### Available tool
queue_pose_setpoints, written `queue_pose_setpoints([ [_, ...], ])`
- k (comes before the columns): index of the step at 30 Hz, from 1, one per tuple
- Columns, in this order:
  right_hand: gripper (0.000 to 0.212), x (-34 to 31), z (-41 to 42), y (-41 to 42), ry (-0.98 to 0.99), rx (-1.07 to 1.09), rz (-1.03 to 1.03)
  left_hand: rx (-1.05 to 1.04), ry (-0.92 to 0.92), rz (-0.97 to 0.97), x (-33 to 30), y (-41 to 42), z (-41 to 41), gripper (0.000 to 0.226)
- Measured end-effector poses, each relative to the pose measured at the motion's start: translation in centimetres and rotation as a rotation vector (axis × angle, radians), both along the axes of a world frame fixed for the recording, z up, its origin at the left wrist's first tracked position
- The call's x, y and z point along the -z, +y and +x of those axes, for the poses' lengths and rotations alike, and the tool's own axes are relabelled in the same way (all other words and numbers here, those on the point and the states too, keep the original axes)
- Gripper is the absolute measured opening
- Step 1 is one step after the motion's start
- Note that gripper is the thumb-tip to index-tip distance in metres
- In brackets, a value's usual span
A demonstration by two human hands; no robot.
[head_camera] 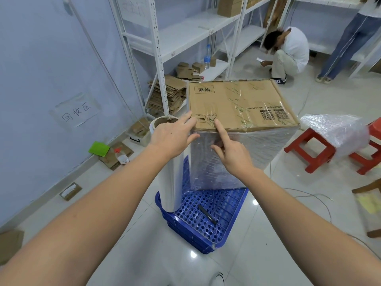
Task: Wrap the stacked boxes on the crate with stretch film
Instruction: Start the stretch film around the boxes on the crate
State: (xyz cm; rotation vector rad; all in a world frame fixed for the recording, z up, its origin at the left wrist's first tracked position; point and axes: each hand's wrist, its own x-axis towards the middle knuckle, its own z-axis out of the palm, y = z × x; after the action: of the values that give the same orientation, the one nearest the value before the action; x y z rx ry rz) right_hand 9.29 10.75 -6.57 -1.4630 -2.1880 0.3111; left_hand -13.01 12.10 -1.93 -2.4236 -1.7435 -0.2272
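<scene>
A: Clear stretch film [237,159] already sheathes the stacked boxes [237,104] on the blue crate [206,221], beyond both hands.

B: The left hand [172,137] lies spread on the corner above the roll [175,178]; the right hand [233,155] points one finger, holding nothing. The film probably needs smoothing and cutting.

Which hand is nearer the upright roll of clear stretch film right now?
Left. The left hand is over the upright roll of clear stretch film, just beside its cardboard core; the right hand is farther right, index finger pointing at the wrapped cardboard boxes.
</scene>
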Motion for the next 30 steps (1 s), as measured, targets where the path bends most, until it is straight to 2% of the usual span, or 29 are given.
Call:
queue_pose_setpoints([
  [2,0.086,0.9,0.2,-0.8,0.153,-0.004,-0.061,-0.001,0.003,0.019,0.2,0.0,-0.1,0.038],
  [5,0.082,2.2,-0.1,-1.5,0.289,0.052,-0.037,0.003,0.011,0.026,0.3,0.1,-0.2,0.039],
  [10,0.06,3.9,-1.0,-2.3,0.462,0.092,0.003,0.006,0.002,0.059,0.4,0.1,-0.2,0.04],
  [15,0.041,4.6,-1.7,-2.2,0.586,0.179,-0.081,0.005,0.018,0.053,0.3,0.0,-0.1,0.04],
  [19,0.037,5.4,-2.1,-1.6,0.539,0.173,-0.233,-0.009,0.01,0.046,0.2,-0.1,-0.1,0.041],
  [24,0.029,8.4,-2.9,-0.5,0.37,0.139,-0.413,-0.016,0.009,0.037,0.2,-0.2,-0.1,0.041],
  [30,0.017,10.4,-3.1,0.2,0.26,0.196,-0.444,-0.018,0.012,0.037,0.1,-0.5,-0.1,0.04],
])
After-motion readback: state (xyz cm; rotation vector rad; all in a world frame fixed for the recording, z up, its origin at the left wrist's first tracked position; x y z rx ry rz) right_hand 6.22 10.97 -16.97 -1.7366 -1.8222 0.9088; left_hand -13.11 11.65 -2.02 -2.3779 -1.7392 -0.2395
